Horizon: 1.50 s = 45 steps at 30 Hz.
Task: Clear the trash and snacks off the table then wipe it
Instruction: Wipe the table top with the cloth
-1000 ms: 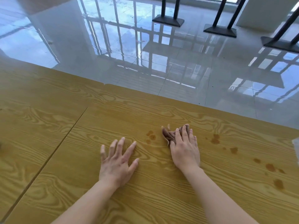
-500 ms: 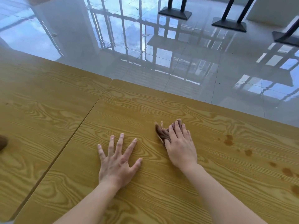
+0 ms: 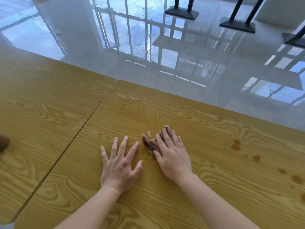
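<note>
Wipe step, by the look of it: right hand [image 3: 173,159] presses a brown cloth [image 3: 149,143] onto the counter [image 3: 148,109] at frame centre, fingers straight. Left hand [image 3: 118,164] lies flat beside it, fingers splayed, holding nothing. Next move likely needs the cloth slid to the brown spots [image 3: 236,144] at right; no container in view.
</note>
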Motion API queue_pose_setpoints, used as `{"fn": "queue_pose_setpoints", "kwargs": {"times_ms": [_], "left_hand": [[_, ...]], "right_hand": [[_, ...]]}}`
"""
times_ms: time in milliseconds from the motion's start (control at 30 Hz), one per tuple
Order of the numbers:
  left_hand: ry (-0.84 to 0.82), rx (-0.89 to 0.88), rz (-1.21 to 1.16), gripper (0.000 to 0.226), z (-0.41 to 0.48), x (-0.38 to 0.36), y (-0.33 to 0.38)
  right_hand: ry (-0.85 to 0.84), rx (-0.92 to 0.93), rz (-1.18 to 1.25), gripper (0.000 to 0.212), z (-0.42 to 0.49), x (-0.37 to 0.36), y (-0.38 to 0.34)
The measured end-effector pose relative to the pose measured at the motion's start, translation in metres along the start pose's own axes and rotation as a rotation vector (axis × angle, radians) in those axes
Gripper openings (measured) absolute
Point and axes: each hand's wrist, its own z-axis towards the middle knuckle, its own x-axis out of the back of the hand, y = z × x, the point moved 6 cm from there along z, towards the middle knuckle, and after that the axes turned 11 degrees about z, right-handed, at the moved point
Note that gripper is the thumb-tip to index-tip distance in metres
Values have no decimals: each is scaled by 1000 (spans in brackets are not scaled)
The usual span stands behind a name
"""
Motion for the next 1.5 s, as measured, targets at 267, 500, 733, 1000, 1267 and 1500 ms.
{"fn": "queue_pose_setpoints", "kwargs": {"times_ms": [267,500,733,1000,1267,1500], "left_hand": [[-17,-7,14,66,2,-3,0],[-85,-85,45,80,0,-3,39],[-51,-453,16,67,-7,9,219],[-29,-398,78,68,-2,5,261],[-12,-372,77,69,-1,6,260],[20,-361,79,69,2,4,262]], "right_hand": [[133,-259,2,61,-3,39,86],[77,-75,-54,63,-135,25,83],[367,-632,14,60,-166,75,208],[407,-634,-48,63,-291,88,276],[281,-401,-75,63,-283,62,219],[487,-898,27,73,-289,125,359]]}}
